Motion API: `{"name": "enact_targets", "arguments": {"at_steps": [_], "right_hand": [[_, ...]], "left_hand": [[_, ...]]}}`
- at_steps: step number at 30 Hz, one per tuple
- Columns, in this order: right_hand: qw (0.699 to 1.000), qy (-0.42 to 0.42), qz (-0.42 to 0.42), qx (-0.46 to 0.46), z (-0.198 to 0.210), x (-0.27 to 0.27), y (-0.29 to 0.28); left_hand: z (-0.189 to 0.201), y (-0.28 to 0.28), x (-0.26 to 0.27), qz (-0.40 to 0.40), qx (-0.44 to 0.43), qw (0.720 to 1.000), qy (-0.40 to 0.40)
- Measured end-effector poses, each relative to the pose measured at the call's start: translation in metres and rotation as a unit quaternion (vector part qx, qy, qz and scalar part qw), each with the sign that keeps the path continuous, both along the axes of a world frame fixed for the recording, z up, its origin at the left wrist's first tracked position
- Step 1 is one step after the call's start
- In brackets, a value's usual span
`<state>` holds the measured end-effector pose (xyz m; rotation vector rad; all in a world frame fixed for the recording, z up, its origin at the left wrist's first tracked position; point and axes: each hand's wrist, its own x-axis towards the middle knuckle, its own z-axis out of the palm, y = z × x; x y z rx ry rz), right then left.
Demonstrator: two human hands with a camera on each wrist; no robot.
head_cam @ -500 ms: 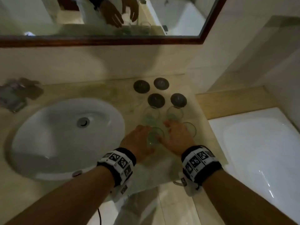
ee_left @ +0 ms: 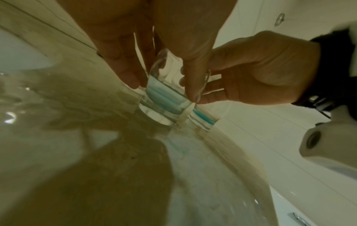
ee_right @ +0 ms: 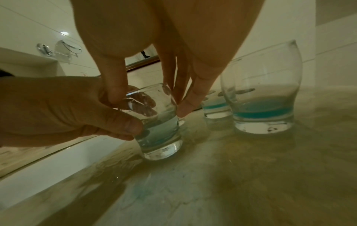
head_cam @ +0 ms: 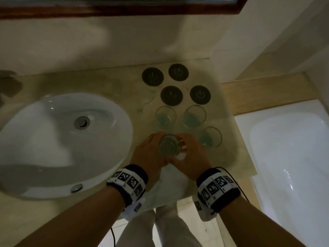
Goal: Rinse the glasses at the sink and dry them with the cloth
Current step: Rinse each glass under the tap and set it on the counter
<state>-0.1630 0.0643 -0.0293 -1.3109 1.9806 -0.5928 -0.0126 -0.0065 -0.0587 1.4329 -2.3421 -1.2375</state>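
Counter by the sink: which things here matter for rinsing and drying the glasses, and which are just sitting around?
For the job:
- held glass, gripped by left hand and right hand
- three other glasses with blue liquid
- sink
- no cloth clearly in view

Lying about:
- four dark coasters
- bathtub
- mirror frame

- The mirror [head_cam: 124, 8] was cut off by the top edge in the head view.
- The faucet [head_cam: 8, 86], at the counter's [head_cam: 110, 82] left edge, was a dark blur.
- Fingers [ee_left: 123, 71] hid part of the held glass [ee_left: 164, 97].
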Motion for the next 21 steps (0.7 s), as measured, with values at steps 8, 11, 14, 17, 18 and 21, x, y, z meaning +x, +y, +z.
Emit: {"name": "enact_targets", "arguments": {"at_steps": [8, 11, 14, 17, 18, 21], "right_hand": [[0.997, 0.009, 0.074, -0.021, 0.015, -0.009, -0.016], [0.991, 0.019, 0.12, -0.05, 0.034, -0.007, -0.027], [0.986, 0.003, 0.148, -0.082, 0.056, 0.0, -0.043], [0.977, -0.002, 0.189, -0.097, 0.078, 0.019, -0.065], [0.973, -0.005, 0.202, -0.114, 0.083, 0.027, -0.073], [0.96, -0.021, 0.235, -0.148, 0.09, 0.058, -0.099]], "left_hand": [[0.018, 0.001, 0.009, 0.063, -0.008, 0.998, 0.021], [0.03, 0.001, 0.018, 0.087, -0.056, 0.992, 0.067], [0.049, -0.005, 0.031, 0.112, -0.096, 0.984, 0.1], [0.071, -0.014, 0.051, 0.152, -0.115, 0.973, 0.129], [0.078, -0.018, 0.059, 0.165, -0.115, 0.97, 0.135], [0.091, -0.031, 0.088, 0.211, -0.113, 0.961, 0.139]]}}
